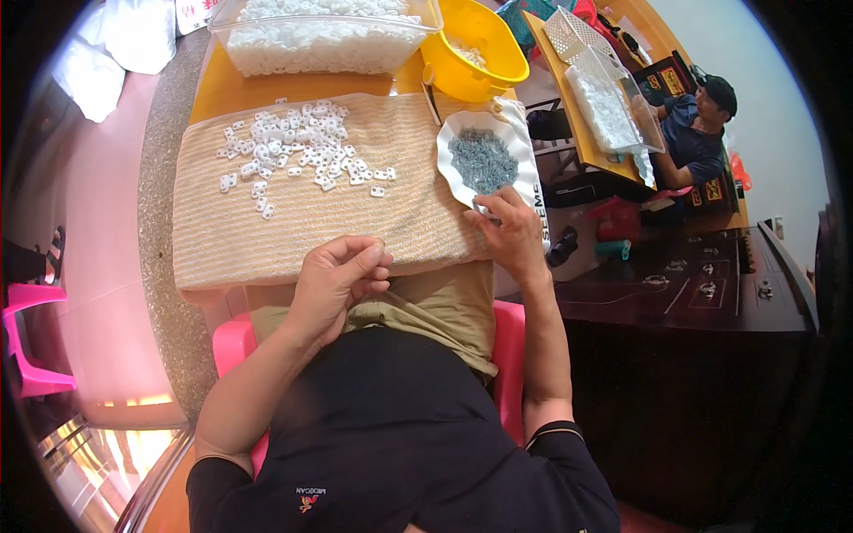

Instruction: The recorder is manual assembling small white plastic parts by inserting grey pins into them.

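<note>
White scalloped dish (pixel 449 173): grey pieces (pixel 484 160) inside it; white parts (pixel 293 138) left of it on striped cloth (pixel 222 258). Right hand (pixel 515 235) at its near rim, left hand (pixel 333 280) to its lower left; 2 narrow pinches, contents cannot be told. Pieces likely light, stiff, slippery: grip edges.

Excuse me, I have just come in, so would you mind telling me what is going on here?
A seated person is working with small parts. The right hand is at the near edge of a white wavy-rimmed dish of grey pieces. The left hand is by the cloth's near edge, thumb against curled fingers; whether it holds anything is unclear. White pieces lie loose on the cloth, with a clear bin and a yellow basin beyond.
</note>
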A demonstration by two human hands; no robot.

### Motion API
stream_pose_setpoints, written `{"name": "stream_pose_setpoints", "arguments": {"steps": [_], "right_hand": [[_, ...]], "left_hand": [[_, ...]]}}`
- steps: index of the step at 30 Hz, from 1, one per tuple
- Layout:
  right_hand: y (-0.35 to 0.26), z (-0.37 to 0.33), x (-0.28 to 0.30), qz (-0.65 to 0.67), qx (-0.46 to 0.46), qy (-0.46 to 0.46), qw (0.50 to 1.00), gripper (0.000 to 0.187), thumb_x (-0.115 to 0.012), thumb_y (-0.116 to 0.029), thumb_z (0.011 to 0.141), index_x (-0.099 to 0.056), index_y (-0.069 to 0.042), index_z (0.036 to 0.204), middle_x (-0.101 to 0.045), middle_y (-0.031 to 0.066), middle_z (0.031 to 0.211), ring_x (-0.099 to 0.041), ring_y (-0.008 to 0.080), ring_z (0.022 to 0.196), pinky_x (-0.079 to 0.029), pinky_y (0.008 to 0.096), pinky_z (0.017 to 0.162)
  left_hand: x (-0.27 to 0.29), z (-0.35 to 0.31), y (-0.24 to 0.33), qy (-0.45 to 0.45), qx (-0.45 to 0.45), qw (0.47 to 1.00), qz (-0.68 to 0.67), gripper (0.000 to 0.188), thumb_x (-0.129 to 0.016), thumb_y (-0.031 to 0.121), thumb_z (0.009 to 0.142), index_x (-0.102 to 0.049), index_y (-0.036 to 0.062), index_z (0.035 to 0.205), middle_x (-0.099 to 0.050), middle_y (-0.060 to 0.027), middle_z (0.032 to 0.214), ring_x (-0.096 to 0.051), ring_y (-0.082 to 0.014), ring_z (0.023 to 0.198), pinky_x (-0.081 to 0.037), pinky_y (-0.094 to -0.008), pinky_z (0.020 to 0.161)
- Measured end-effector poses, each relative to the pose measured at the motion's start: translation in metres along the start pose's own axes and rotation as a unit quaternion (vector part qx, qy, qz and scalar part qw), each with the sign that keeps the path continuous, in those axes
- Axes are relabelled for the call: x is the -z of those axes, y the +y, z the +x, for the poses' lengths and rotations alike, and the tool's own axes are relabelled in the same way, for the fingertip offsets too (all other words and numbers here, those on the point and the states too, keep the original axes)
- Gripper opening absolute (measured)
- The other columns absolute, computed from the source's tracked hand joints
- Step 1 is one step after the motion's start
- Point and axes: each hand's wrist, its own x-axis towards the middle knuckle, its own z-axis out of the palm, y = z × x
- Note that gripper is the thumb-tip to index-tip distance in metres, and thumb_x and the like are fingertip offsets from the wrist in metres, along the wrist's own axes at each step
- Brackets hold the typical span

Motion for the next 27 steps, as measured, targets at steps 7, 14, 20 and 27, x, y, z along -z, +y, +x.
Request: {"name": "stream_pose_setpoints", "arguments": {"steps": [7, 14, 20, 27], "right_hand": [[0.001, -0.01, -0.014, 0.012, 0.026, 0.072, 0.997, 0.013, -0.072, -0.007, 0.077, -0.066, -0.003, 0.087, -0.061, 0.0104, 0.08, -0.06, 0.0242, 0.062, -0.046, 0.0322, 0.054], [-0.025, -0.015, -0.018, 0.11, 0.034, 0.112, 0.987, 0.009, -0.07, -0.003, 0.08, -0.064, 0.0, 0.087, -0.061, 0.0076, 0.077, -0.059, 0.016, 0.061, -0.045, 0.0271, 0.054], [-0.051, -0.018, -0.017, 0.358, -0.067, -0.024, 0.931, 0.005, -0.067, 0.0, 0.083, -0.064, 0.002, 0.087, -0.063, 0.0037, 0.077, -0.057, 0.0069, 0.067, -0.046, 0.0224, 0.058], [-0.075, -0.009, -0.008, 0.277, 0.072, -0.168, 0.943, 0.011, -0.073, -0.006, 0.078, -0.064, -0.002, 0.083, -0.063, 0.0111, 0.071, -0.06, 0.0197, 0.061, -0.045, 0.0291, 0.054]], "left_hand": [[0.001, 0.0, -0.001, -0.004, 0.001, 1.0, 0.0, 0.016, -0.063, 0.015, 0.09, -0.061, 0.0023, 0.1, -0.065, -0.0064, 0.088, -0.063, -0.0102, 0.074, -0.056, -0.0245, 0.067], [0.001, -0.001, -0.002, -0.001, 0.001, 1.0, -0.003, 0.016, -0.063, 0.015, 0.091, -0.061, 0.0027, 0.101, -0.066, -0.0063, 0.088, -0.063, -0.0096, 0.074, -0.057, -0.024, 0.067], [0.001, 0.001, -0.003, 0.0, 0.005, 1.0, -0.004, 0.015, -0.063, 0.014, 0.091, -0.061, 0.0021, 0.1, -0.066, -0.0065, 0.09, -0.063, -0.0095, 0.075, -0.056, -0.0232, 0.068], [0.001, 0.001, -0.007, -0.016, -0.021, 0.998, 0.05, 0.014, -0.064, 0.01, 0.089, -0.061, 0.0004, 0.099, -0.066, -0.0075, 0.09, -0.063, -0.0103, 0.076, -0.056, -0.0225, 0.07]]}}
